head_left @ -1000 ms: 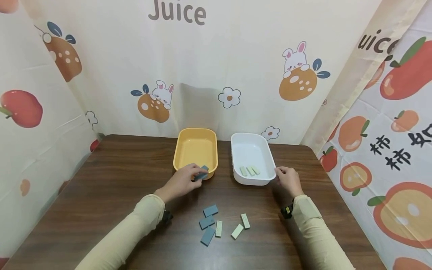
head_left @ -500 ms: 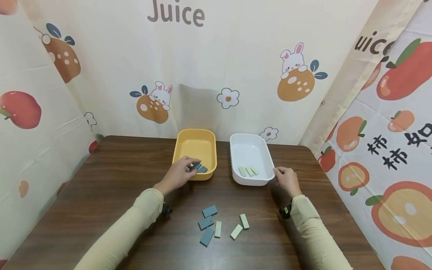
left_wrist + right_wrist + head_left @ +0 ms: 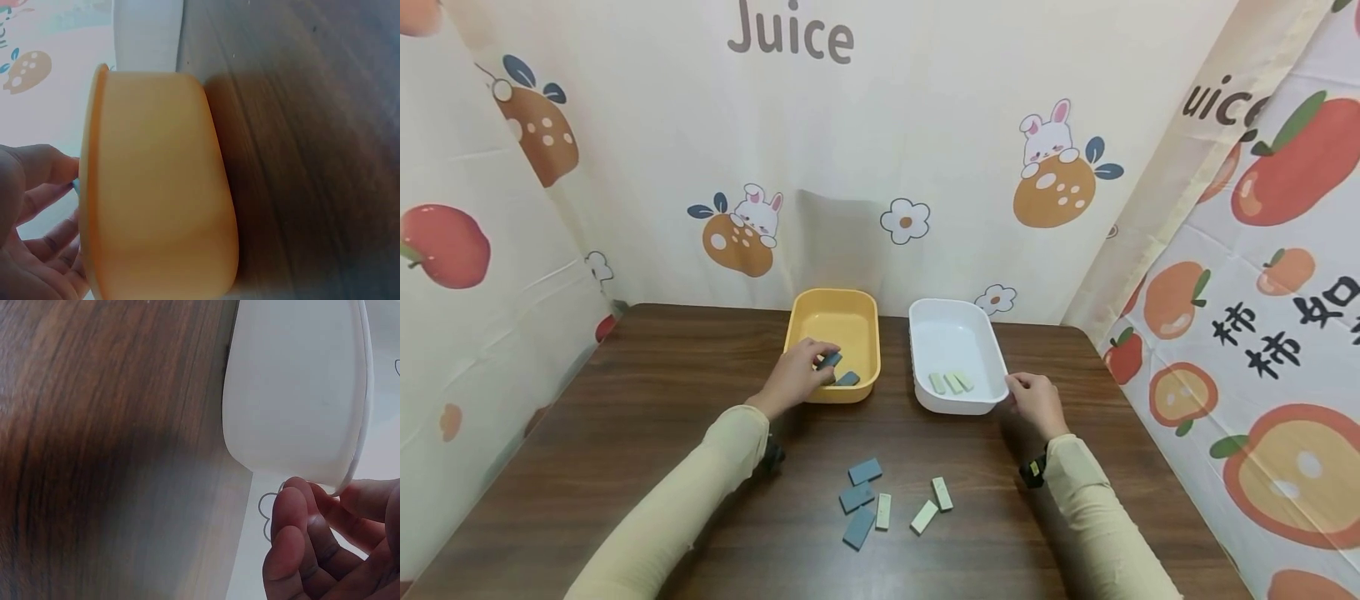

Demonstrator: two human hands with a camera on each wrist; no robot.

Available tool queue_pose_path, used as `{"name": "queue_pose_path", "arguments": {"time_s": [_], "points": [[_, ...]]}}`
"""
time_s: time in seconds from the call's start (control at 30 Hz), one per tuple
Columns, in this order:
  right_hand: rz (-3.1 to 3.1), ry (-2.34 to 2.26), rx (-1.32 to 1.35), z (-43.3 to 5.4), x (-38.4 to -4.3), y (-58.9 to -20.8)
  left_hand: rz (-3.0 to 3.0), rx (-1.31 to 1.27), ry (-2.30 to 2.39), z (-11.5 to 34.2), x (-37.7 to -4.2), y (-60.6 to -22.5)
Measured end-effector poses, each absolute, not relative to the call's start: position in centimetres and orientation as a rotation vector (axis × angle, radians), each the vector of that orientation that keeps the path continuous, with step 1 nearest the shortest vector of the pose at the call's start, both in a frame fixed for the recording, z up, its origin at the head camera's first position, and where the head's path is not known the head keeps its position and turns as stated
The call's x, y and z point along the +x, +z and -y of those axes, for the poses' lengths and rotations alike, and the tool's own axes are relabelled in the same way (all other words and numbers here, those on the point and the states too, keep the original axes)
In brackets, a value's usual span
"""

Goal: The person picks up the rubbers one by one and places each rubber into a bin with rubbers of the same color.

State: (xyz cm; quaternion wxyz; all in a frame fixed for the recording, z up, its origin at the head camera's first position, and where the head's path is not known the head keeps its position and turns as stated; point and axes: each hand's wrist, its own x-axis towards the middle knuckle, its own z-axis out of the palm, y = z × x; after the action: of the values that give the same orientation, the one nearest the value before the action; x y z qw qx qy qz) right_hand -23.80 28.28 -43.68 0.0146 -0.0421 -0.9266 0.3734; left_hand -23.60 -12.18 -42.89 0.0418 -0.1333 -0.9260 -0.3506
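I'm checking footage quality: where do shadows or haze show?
Head view: a grey shadow on the curtain above the yellow tub; left wrist: shadow on the table along the yellow tub; right wrist: a broad dark shadow on the table, pale haze below it.

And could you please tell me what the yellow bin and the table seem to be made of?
Yellow bin: probably smooth moulded plastic, from its rounded corners and even colour. Table: dark wood or wood-look laminate, faintly glossy; streaked grain shows.

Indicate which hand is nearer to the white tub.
Right: the right hand grips the white tub by its rim; the left hand is farther left, over the yellow tub.
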Motion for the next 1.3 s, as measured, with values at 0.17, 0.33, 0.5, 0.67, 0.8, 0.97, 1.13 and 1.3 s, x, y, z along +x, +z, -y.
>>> {"name": "queue_pose_path", "arguments": {"time_s": [0.17, 0.33, 0.5, 0.67, 0.8, 0.97, 1.13, 1.3], "points": [[2.891, 1.156, -0.133, -28.2, -23.8, -43.8, 2.889, -0.37, -1.066, 12.4, -24.3, -43.1], [2.886, 1.168, -0.139, -28.2, -23.9, -43.8, 2.959, -0.355, -0.972, 12.4, -25.1, -43.4], [2.888, 1.185, -0.14, -28.1, -23.9, -43.7, 3.003, -0.362, -0.861, 12.4, -25.8, -43.3], [2.894, 1.182, -0.151, -28.1, -23.9, -43.7, 3.036, -0.362, -0.772, 12.1, -26.2, -43.3], [2.893, 1.19, -0.156, -28.1, -23.8, -43.7, 3.066, -0.353, -0.717, 12.0, -26.8, -43.3], [2.887, 1.205, -0.17, -28.0, -23.8, -43.6, 3.09, -0.377, -0.624, 11.8, -27.5, -43.6], [2.883, 1.208, -0.168, -28.0, -23.8, -43.6, 3.12, -0.372, -0.564, 11.6, -27.7, -43.5], [2.883, 1.203, -0.169, -28.1, -23.8, -43.8, 3.139, -0.378, -0.524, 11.4, -27.8, -43.3]]}}
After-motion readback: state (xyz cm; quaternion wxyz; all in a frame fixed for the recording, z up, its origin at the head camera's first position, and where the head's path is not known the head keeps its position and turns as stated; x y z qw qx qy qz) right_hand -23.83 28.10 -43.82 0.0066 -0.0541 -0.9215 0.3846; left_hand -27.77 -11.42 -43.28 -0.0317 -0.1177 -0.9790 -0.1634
